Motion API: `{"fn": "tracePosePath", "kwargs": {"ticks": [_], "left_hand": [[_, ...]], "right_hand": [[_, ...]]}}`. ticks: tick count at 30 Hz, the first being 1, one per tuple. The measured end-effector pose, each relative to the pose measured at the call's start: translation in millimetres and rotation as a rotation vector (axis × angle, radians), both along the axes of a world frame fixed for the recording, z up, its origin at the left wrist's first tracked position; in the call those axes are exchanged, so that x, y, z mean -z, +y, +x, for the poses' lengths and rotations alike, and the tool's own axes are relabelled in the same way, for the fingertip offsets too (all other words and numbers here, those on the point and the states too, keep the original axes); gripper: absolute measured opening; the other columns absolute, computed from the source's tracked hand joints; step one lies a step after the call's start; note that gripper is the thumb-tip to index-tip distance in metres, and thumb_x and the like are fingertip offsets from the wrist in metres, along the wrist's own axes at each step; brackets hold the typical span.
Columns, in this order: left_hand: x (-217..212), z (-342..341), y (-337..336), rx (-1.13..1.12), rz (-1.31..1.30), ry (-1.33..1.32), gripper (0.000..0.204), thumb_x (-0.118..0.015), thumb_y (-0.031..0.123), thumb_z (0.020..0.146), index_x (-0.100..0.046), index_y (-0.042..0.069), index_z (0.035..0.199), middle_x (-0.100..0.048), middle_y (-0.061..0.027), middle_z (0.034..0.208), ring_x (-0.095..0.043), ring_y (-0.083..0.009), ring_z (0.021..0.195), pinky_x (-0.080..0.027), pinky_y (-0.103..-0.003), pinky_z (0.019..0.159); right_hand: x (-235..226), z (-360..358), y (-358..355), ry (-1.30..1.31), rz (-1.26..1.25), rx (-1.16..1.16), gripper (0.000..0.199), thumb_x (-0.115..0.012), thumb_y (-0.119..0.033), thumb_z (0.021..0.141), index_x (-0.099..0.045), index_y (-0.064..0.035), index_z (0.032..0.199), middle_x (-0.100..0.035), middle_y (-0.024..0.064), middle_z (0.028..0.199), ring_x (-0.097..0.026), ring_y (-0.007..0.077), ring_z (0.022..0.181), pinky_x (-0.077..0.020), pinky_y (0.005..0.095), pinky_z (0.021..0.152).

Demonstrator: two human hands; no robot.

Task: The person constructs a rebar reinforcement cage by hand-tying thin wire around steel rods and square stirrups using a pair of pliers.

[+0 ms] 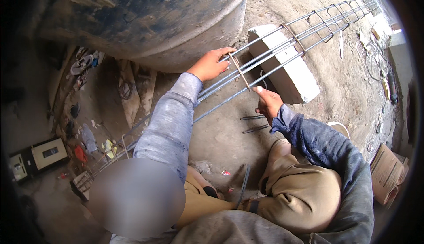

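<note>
The left hand (211,65) lies with fingers spread on the rebar cage (269,51), clamped on nothing. The right hand (267,103) pinches a stirrup (240,71) closed. The cage looks long, stiff and heavy, best gripped at its bars near the white block (291,78).

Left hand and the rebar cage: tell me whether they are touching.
Touching. The head view shows the left hand laid on top of the rebar cage, fingers draped over its upper bar beside a rectangular tie, with no gap visible between them.

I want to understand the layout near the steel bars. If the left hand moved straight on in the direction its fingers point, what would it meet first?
The left hand points up-right along the rebar cage, so it would probably meet the white concrete block first; depth is unclear.
</note>
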State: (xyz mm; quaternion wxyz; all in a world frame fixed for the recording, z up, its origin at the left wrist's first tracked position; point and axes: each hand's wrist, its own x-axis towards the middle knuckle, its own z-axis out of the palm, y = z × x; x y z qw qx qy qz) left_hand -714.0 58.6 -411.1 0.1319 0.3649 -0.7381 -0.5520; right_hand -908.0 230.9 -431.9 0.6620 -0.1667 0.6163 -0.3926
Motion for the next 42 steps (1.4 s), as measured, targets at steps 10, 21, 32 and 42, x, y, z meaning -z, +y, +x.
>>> {"fn": "tracePosePath", "kwargs": {"ticks": [10,21,32,42], "left_hand": [[5,1,0,-0.035,-0.016,0.060,0.047,-0.052,0.006,0.078,-0.056,0.013,0.124,-0.064,-0.0173,0.108,-0.060,-0.0214,0.092,-0.046,-0.031,0.084],[17,3,0,-0.031,-0.111,0.089,0.050,-0.053,0.003,0.080,-0.054,0.017,0.128,-0.064,-0.0061,0.110,-0.052,-0.0089,0.069,-0.047,-0.026,0.067],[11,3,4,-0.080,-0.207,0.085,0.038,-0.056,0.014,0.082,-0.059,0.011,0.120,-0.062,-0.0176,0.111,-0.060,-0.0299,0.104,-0.045,-0.035,0.090],[7,6,7,-0.108,-0.393,-0.007,0.041,-0.064,0.019,0.079,-0.059,0.008,0.118,-0.060,-0.0184,0.115,-0.057,-0.0327,0.107,-0.044,-0.036,0.093]], "right_hand": [[-7,2,-25,0.101,0.074,-0.265,0.056,-0.067,-0.054,0.078,-0.065,0.0004,0.090,-0.040,0.0000,0.051,-0.042,0.0106,0.043,-0.0383,0.0278,0.041],[-20,11,-38,0.243,0.080,-0.341,0.049,-0.064,-0.048,0.081,-0.058,0.0002,0.075,-0.038,0.0007,0.050,-0.037,0.0115,0.041,-0.0325,0.0292,0.040],[-3,3,-37,0.105,0.032,-0.389,0.056,-0.056,-0.053,0.083,-0.057,0.0025,0.080,-0.042,0.0046,0.049,-0.043,0.0161,0.042,-0.0365,0.0314,0.041],[-3,-1,-40,0.153,0.027,-0.458,0.058,-0.054,-0.054,0.084,-0.061,0.0029,0.091,-0.042,0.0031,0.050,-0.043,0.0145,0.043,-0.0371,0.0305,0.043]]}}
